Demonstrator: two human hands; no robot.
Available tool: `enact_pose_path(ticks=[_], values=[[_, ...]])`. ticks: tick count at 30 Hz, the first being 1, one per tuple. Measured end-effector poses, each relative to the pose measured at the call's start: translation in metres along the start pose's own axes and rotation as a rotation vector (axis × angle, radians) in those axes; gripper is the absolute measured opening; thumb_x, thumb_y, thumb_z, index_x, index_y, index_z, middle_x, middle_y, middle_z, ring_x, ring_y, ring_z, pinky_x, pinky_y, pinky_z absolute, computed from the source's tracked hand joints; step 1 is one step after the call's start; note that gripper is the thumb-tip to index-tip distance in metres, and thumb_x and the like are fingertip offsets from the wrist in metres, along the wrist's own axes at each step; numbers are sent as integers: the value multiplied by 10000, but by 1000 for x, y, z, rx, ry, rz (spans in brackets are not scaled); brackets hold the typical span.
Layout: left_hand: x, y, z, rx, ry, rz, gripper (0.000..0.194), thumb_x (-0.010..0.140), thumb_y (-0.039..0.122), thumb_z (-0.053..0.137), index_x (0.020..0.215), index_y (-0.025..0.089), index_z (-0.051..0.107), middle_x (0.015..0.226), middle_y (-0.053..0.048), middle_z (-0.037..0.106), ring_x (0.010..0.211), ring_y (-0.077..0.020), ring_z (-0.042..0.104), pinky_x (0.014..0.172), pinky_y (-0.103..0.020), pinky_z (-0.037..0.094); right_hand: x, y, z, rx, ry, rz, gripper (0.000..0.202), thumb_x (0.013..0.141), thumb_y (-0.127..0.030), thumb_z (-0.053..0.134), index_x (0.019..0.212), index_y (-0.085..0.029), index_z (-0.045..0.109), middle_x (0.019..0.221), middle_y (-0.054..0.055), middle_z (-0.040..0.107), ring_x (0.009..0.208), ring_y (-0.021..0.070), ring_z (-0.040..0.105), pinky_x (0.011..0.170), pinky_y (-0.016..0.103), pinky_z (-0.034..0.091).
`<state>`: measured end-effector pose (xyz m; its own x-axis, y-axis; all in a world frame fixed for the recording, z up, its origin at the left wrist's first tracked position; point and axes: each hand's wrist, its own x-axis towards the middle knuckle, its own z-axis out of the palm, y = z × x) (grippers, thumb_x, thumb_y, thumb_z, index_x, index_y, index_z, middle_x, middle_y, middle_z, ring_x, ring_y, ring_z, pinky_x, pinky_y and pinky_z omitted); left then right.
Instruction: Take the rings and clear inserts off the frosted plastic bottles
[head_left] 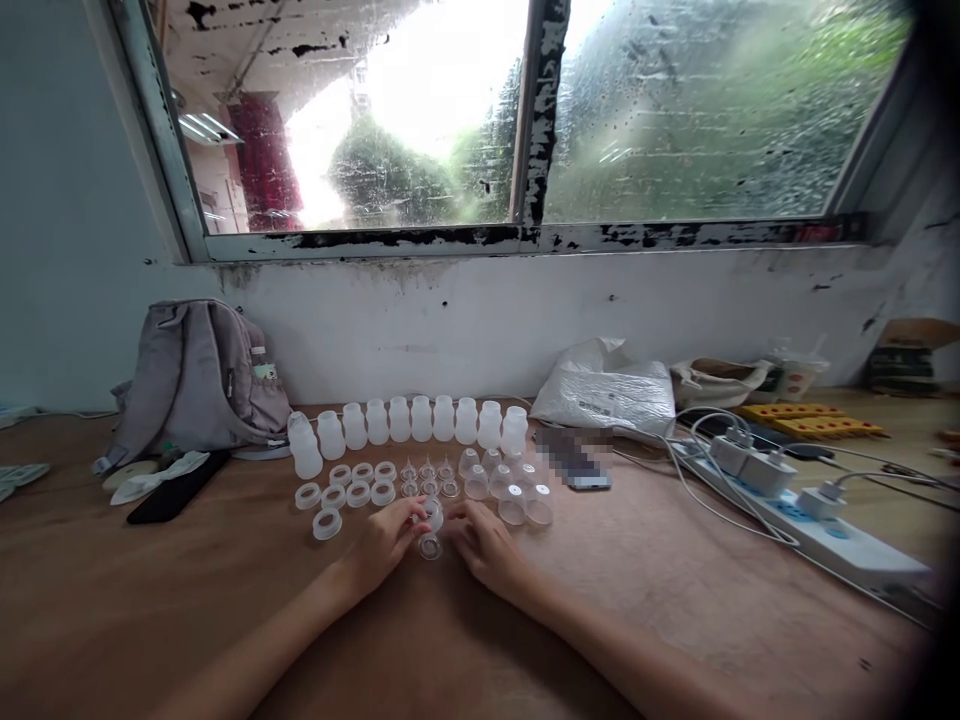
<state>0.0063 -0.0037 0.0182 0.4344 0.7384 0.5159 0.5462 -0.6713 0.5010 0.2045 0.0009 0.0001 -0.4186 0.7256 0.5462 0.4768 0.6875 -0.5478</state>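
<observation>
My left hand (395, 530) is closed on a translucent bottle collar ring (433, 515), pinching its left side. Just right of that ring, the fingers of my right hand (478, 535) are curled in; whatever they may hold is hidden. A clear silicone nipple (430, 547) lies on the table between the hands. Beyond them are several more nipples (427, 470) in short rows. Loose white collar rings (327, 524) lie to the left, and clear dome caps (512, 506) stand to the right. A row of frosted baby bottles (399, 420) curves along the back.
A grey backpack (199, 370) and a black phone (180, 488) are at the left. To the right are a phone (592, 482), a silver bag (611, 390) and a white power strip (847, 540) with plugs and cables. Yellow holders (814, 420) lie farther back.
</observation>
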Motion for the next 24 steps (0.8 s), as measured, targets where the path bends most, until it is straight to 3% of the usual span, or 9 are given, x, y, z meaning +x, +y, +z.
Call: enact_pose_path(ticks=[3, 8, 16, 22, 24], values=[[2, 3, 3, 35, -16, 3, 206, 766, 306, 521, 948, 213, 489, 961, -38, 596, 771, -155, 574, 729, -291, 460, 2, 6, 1, 16, 69, 80, 234, 708, -69, 415, 896, -196, 472, 891, 53, 545, 860, 180, 513, 761, 323, 420], [-5, 5, 11, 96, -39, 46, 221, 734, 271, 528, 937, 194, 489, 856, -47, 580, 793, -175, 553, 723, -287, 449, 3, 7, 2, 8, 49, 82, 236, 698, -68, 418, 895, -189, 465, 874, 48, 550, 843, 171, 514, 757, 313, 424], [-6, 6, 13, -7, -74, -85, 396, 710, 260, 546, 1085, 217, 425, 894, -41, 568, 836, -172, 548, 761, -296, 444, 2, 10, 6, -2, 20, 122, 265, 732, -86, 407, 981, -166, 447, 920, 79, 560, 870, 178, 531, 769, 325, 430], [-1, 5, 16, -129, -17, -204, 136, 750, 297, 515, 826, 193, 558, 813, -32, 576, 758, -163, 527, 691, -277, 431, 2, 8, 4, -26, -1, 66, 289, 706, -71, 425, 969, -187, 462, 940, 67, 552, 893, 186, 513, 792, 337, 413], [0, 7, 16, -212, 13, -247, 162, 789, 313, 464, 771, 183, 559, 752, -20, 571, 699, -145, 520, 644, -256, 423, 1, 2, 1, -31, -56, -12, 322, 689, -77, 457, 990, -194, 461, 966, 67, 542, 919, 195, 498, 808, 342, 401]])
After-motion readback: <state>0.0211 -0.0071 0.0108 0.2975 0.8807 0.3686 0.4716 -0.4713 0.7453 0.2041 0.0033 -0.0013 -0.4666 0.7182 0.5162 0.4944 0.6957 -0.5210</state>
